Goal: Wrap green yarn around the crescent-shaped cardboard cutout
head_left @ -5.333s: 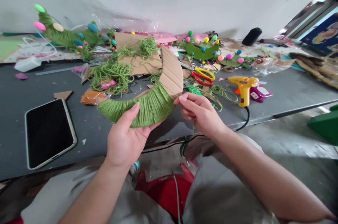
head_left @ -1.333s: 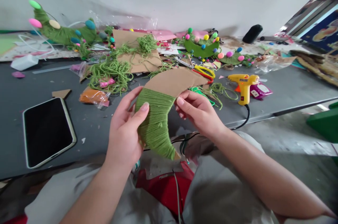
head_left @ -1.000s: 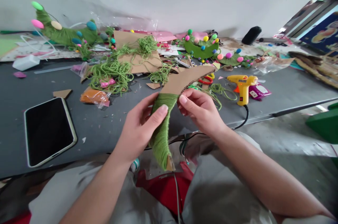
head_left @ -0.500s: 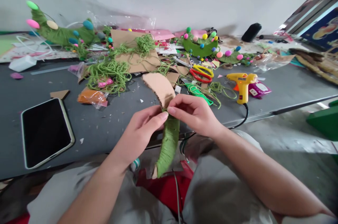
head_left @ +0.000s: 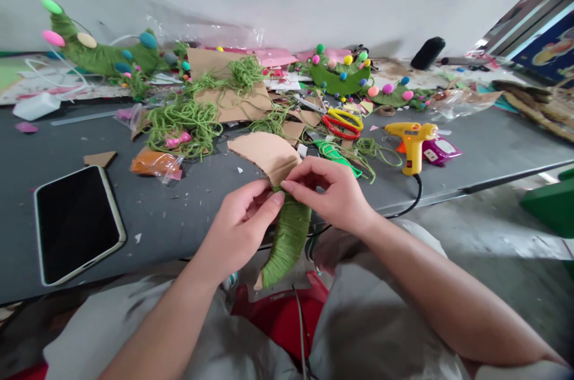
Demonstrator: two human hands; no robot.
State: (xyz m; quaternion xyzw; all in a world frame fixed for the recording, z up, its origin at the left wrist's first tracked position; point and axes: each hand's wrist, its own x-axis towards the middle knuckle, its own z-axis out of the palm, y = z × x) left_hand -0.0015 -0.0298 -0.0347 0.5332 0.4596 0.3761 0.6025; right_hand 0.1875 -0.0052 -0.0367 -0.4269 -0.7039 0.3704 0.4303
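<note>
Between my hands is a curved cardboard crescent (head_left: 264,150). Its upper part is bare, while green yarn (head_left: 289,233) wraps the lower part, leaving a small bare tip at the bottom. My left hand (head_left: 244,224) grips the crescent's left edge where the wrapping ends, thumb in front. My right hand (head_left: 329,192) pinches at that same border, its thumb and forefinger closed on what looks like the yarn; the strand itself is mostly hidden by the fingers.
Beyond my hands lie a tangle of green yarn (head_left: 183,129), scissors (head_left: 341,123) and a yellow glue gun (head_left: 412,144) with its cord. A phone (head_left: 78,224) is at left. Yarn-wrapped crescents with pompoms (head_left: 107,60) stand along the wall. The table edge (head_left: 475,189) runs in front.
The crescent has turned in my hands: its bare upper end has swung left and its lower tip has risen slightly. Both hands stay at the wrapping's border.
</note>
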